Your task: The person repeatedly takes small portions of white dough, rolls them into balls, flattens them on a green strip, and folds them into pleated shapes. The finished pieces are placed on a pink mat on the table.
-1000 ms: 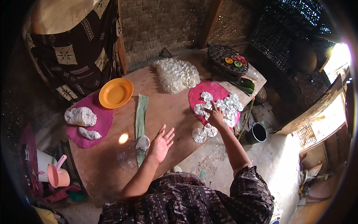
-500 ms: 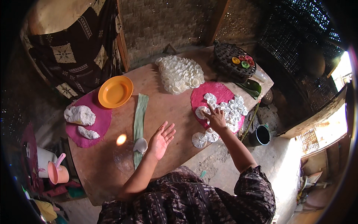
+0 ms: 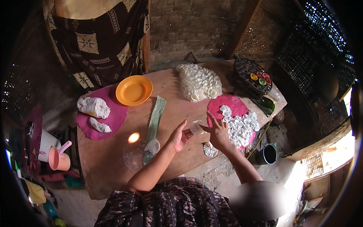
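Note:
Above the table, between my two hands, is a white pleated dough disc (image 3: 196, 128). My right hand (image 3: 220, 134) grips its right edge with the thumb, its index finger pointing away from me. Palm inward, my left hand (image 3: 179, 137) is open, with fingertips at the disc's left edge. Several more pleated discs (image 3: 242, 126) lie clustered on a round pink mat (image 3: 227, 101) beyond my right hand. One disc (image 3: 210, 149) rests on the bare wood near the table's front edge. My right hand hides part of the mat.
A green leaf strip (image 3: 155, 115) bears a white lump (image 3: 152, 146). To the left, white dough (image 3: 94, 107) lies on a purple mat (image 3: 85, 126) beside an orange plate (image 3: 134, 90). Behind are piled white pleated pieces (image 3: 198, 83) and a dark basket (image 3: 251, 75). A bucket (image 3: 267, 154) stands right.
My right hand has drawn back left from the mat, bringing a pleated disc with it. My left hand has come closer to meet it. The whole view has shifted somewhat.

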Tool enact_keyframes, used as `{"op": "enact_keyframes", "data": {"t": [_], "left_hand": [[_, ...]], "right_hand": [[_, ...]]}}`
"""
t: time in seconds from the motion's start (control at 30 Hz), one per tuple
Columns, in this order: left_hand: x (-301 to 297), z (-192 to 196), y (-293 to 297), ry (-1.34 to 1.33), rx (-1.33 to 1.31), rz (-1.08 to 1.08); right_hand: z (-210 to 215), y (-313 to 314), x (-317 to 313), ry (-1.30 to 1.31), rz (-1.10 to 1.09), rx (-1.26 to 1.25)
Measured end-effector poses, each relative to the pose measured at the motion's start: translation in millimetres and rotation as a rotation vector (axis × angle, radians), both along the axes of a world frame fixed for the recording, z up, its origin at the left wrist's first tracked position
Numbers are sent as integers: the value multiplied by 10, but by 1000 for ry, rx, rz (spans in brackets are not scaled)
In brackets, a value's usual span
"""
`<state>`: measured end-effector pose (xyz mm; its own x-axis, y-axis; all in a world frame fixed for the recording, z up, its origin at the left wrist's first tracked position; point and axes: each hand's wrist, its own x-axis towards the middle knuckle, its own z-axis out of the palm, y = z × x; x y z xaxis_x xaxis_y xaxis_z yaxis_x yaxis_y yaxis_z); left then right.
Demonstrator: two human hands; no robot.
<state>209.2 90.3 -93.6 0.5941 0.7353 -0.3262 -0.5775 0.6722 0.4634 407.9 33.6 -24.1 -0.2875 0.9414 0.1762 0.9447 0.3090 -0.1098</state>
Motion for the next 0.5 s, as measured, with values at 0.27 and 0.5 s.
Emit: {"op": "enact_keyframes", "data": {"t": [0.27, 0.5], "left_hand": [[-281, 116, -116, 117, -26, 133], [-639, 187, -128, 425, 170, 181]], "right_hand": [[-269, -71, -435, -96, 57, 66], [-326, 139, -600, 343, 193, -74]]}}
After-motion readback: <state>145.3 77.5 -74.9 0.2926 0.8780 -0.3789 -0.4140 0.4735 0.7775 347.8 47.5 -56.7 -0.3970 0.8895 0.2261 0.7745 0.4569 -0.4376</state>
